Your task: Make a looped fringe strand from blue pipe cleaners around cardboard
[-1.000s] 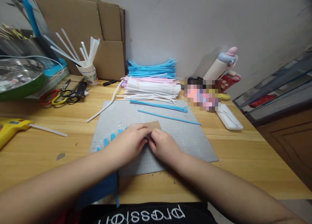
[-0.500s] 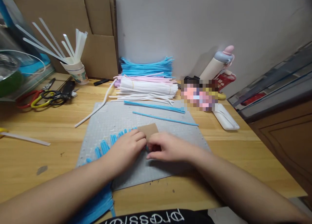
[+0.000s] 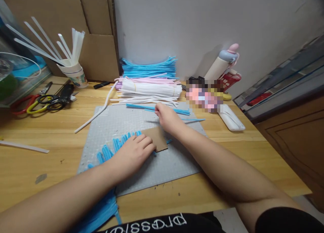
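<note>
Your left hand [image 3: 138,148] lies palm down at a bare card [image 3: 157,138] on the gray mat [image 3: 177,165], fingers close together over its near left side; whether they pinch anything beneath is hidden. Blue loops [image 3: 108,152] run from the card down past your wrist. Your right hand [image 3: 167,117] hangs over the blue stems [image 3: 136,106] at the mat's far side, fingers drawn in narrow; you cannot tell from here whether they grip one. A single stem [image 3: 194,120] lies just below, its left end blurred. The stems look light, fuzzy and bendable, likely to kink if squeezed hard: pinch one near its middle. The card seems stiff but thin; steady it flat, by its bare edges, sparing the loops.
</note>
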The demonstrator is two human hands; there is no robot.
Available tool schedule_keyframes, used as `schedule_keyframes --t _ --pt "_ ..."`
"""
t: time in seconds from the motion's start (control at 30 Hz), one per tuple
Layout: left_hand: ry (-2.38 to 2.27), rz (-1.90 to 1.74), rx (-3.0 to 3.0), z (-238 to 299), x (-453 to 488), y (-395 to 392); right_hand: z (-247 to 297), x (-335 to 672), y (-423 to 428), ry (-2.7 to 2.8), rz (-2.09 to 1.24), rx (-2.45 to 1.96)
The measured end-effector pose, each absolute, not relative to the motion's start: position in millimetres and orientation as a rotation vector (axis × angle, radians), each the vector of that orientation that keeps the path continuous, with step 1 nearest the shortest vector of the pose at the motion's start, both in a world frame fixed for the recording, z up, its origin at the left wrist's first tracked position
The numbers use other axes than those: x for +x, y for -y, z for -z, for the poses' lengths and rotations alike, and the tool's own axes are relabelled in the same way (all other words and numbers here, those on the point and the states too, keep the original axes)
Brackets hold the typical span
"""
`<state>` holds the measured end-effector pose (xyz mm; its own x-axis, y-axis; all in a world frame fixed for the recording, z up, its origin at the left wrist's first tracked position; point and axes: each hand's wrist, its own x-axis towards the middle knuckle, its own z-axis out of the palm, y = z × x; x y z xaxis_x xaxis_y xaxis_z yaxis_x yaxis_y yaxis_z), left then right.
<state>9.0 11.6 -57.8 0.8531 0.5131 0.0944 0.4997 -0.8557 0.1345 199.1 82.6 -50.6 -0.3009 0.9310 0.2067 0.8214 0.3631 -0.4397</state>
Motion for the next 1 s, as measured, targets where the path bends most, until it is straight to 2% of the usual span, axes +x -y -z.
schedule_keyframes --t 0.23,0.47,0.57,1.0 --pt "-0.799 -0.314 2.796 62 8 -15 46 223 -1 2.050 -0.801 -1.360" --pt "-1.013 -0.612 2.289 62 7 -14 57 202 13 1.825 -1.198 -1.285" --pt "-1.159 -0.667 2.133 61 6 -13 54 197 10 1.823 -1.196 -1.244" --pt "-1.114 -0.617 2.212 60 7 -13 63 192 13 1.857 -1.078 -1.169"
